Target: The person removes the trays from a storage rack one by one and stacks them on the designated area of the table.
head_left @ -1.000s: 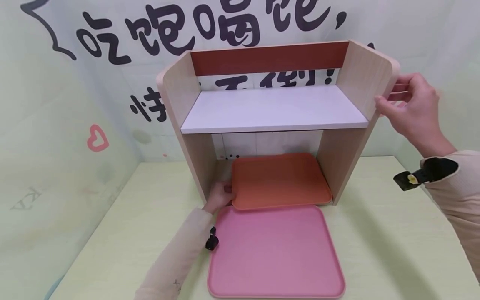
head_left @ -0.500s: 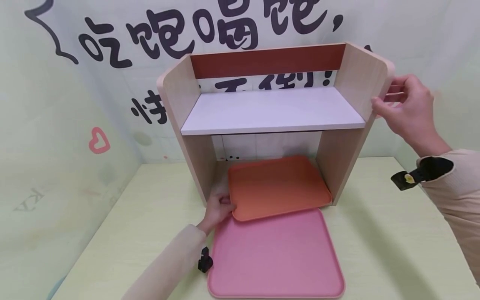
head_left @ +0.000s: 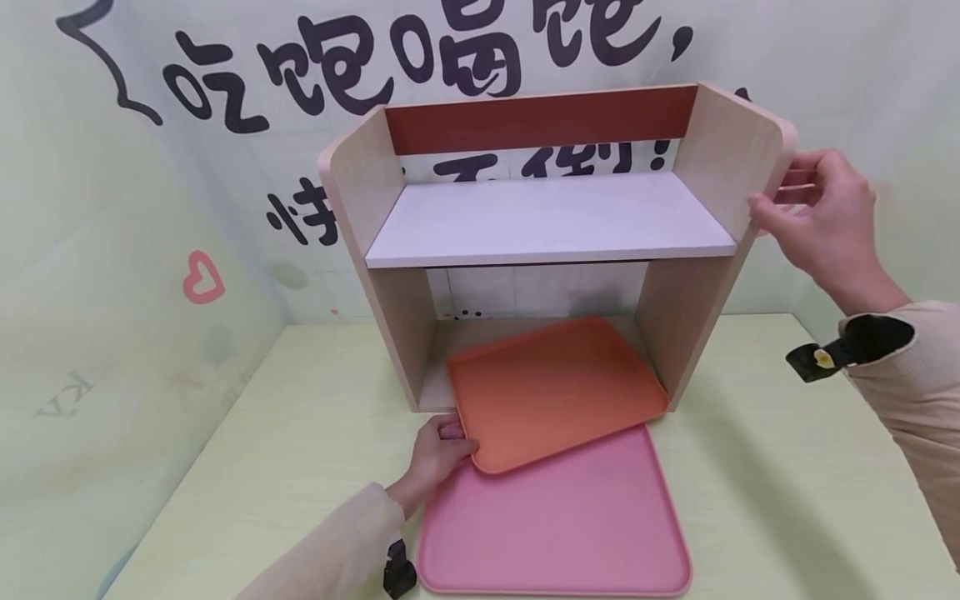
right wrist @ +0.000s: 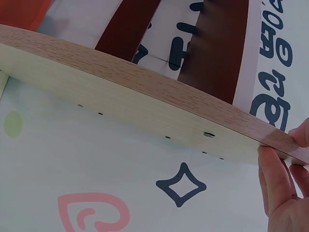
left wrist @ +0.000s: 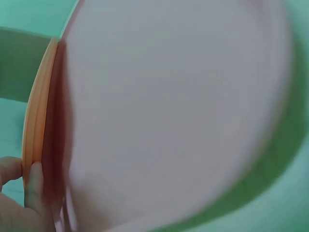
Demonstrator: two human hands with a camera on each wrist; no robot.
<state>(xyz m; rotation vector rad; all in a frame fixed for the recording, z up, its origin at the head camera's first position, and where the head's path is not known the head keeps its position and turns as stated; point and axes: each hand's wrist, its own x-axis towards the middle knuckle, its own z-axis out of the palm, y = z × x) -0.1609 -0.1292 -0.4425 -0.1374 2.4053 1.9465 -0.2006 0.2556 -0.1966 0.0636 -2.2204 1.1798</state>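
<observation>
Flat orange plastic tray (head_left: 553, 390) pinched at corner by left hand (head_left: 438, 454); wooden shelf unit (head_left: 551, 221) side panel gripped by right hand (head_left: 825, 218). Tray best kept level, shelf held steady.

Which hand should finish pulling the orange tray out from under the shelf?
Left. The left hand already grips the orange tray at its near corner; the right hand holds the wooden shelf by its side panel, probably steadying it.

Two trays (head_left: 551, 392), one shelf unit (head_left: 551, 221)

Orange tray (head_left: 555, 387), pink tray (head_left: 555, 517), pale wood-grain shelf (head_left: 375, 179).
</observation>
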